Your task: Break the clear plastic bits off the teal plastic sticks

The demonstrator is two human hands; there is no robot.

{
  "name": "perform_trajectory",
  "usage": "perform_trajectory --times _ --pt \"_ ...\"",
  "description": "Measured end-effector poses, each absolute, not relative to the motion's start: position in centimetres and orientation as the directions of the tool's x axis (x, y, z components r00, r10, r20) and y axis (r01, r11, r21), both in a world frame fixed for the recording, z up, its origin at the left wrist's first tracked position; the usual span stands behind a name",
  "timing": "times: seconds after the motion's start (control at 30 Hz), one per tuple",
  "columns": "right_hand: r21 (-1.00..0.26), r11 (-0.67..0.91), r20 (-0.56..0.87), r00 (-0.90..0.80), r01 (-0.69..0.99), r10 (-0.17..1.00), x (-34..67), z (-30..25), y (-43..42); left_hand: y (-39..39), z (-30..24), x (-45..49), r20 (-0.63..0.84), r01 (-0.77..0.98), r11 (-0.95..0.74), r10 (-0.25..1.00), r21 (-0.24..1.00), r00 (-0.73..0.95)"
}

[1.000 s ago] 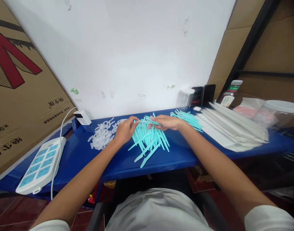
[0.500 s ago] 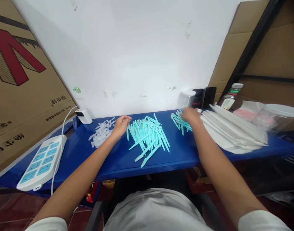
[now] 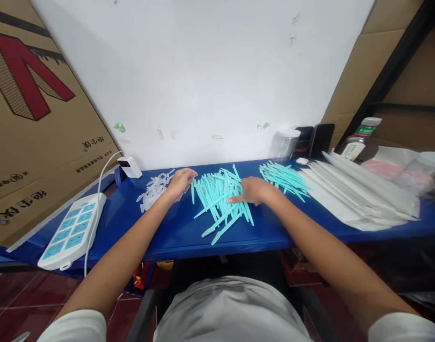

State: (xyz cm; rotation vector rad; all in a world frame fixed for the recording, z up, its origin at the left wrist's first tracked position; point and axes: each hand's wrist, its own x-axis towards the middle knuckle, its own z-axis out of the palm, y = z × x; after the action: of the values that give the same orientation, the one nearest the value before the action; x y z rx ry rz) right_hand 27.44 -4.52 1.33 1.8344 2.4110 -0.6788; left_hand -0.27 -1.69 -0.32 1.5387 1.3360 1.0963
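A loose heap of slim turquoise eyebrow razors (image 3: 217, 202) lies in the middle of the blue table. At its left edge is my left hand (image 3: 181, 181), fingers pinched together, with one turquoise razor (image 3: 193, 192) hanging down at the fingertips. Over the heap's right side reaches my right hand (image 3: 251, 191); its thumb stretches away from the other fingers, which are partly hidden, and I see nothing gripped. Small translucent caps (image 3: 153, 191) are piled left of my left hand. A second, neater pile of turquoise razors (image 3: 285, 178) rests farther right.
White packets (image 3: 360, 192) stack at the right, near a bottle (image 3: 360, 140) and a clear jar (image 3: 286, 145). Two phones (image 3: 320, 140) lean behind. On the left are a power strip (image 3: 74, 232), a white charger (image 3: 130, 167) and a large cardboard box (image 3: 53, 156).
My right hand has moved left from the right pile to the middle heap. My left hand stays by the heap's left edge. The view has shifted slightly.
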Motion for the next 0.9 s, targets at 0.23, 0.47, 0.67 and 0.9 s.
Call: perform_trajectory --times 0.23,0.47,0.67,0.9 --pt "-0.361 0.151 -0.275 -0.26 0.92 0.926 28.0 1.4 -3.6 -5.0 0.1 1.3 0.049 0.615 -0.59 0.741 0.523 0.67" --pt "-0.261 0.071 -0.244 -0.137 0.963 0.96 26.3 1.0 -3.8 -7.0 -0.4 3.9 0.094 0.619 -0.745 0.655 0.248 0.75" --pt "-0.192 0.115 -0.174 -0.149 0.975 0.973 26.1 0.7 -3.7 -8.8 -0.5 5.6 0.115 0.568 -0.812 0.582 0.132 0.805" --pt "-0.228 0.131 -0.223 -0.183 0.965 0.958 27.3 0.5 -2.5 -7.9 -0.5 4.8 0.121 0.624 -0.778 0.627 0.067 0.769"
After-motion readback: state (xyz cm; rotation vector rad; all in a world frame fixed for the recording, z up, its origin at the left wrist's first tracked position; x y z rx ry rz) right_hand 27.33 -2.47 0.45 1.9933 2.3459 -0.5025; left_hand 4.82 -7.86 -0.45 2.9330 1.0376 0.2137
